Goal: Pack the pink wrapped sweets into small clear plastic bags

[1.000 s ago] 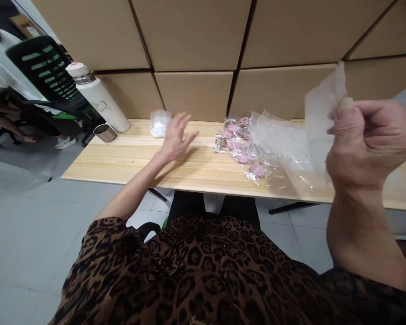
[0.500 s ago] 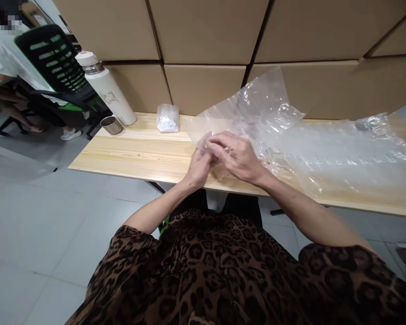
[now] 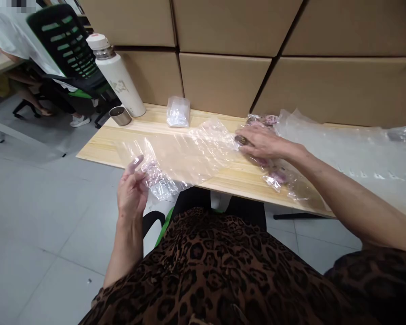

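the clear bag lies nearer you than the white bottle and stretches to its right, thin, creased and glossy, with a crumpled, pinkish bunch at its near end; you can't tell what makes the pink. farther right of the bottle, pink packets sit in shiny clear film. the table shows bare wood between the bottle and the bag, whose near corner hangs past the front edge; cardboard boxes wall off the space behind the bottle. your left hand, nearer you than the bottle, is closed on the bag's end, one finger raised. your right hand, well right of the bottle, reaches palm down, fingers half curled over the packets; whether it grips one, you can't tell.
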Available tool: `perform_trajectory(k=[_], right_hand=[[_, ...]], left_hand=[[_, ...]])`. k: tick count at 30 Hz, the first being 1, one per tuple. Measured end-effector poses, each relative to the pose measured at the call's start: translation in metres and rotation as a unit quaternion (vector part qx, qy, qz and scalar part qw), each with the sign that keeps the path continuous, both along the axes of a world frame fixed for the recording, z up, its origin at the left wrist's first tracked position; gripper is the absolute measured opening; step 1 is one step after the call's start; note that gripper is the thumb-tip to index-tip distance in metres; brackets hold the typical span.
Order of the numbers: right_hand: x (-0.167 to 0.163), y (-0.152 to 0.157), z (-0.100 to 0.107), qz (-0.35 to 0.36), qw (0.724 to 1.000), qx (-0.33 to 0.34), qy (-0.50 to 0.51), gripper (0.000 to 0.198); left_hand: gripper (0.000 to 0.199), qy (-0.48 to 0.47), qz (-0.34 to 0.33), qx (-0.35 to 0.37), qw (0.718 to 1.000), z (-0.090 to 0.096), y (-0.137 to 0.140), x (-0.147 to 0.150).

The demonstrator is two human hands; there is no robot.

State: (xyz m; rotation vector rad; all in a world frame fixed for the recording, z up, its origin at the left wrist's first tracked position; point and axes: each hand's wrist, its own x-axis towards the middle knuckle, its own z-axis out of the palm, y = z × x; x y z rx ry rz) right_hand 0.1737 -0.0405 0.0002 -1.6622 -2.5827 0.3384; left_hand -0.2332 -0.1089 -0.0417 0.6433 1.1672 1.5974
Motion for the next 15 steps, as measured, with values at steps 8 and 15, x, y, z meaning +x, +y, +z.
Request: perform_trajectory(k=[8, 15], right_hand=[[0.003, 0.016, 0.011, 0.055, 0.989, -0.131, 0.037, 0.047], [-0.01, 0.006, 0.009, 0.098, 0.987, -0.126, -0.016, 0.077]], left_hand=[[0.038, -0.044, 0.074, 0.012, 0.996, 0.024, -0.02, -0.035], [0.071, -0.089, 0.095, 0.027, 0.991, 0.025, -0.019, -0.042]])
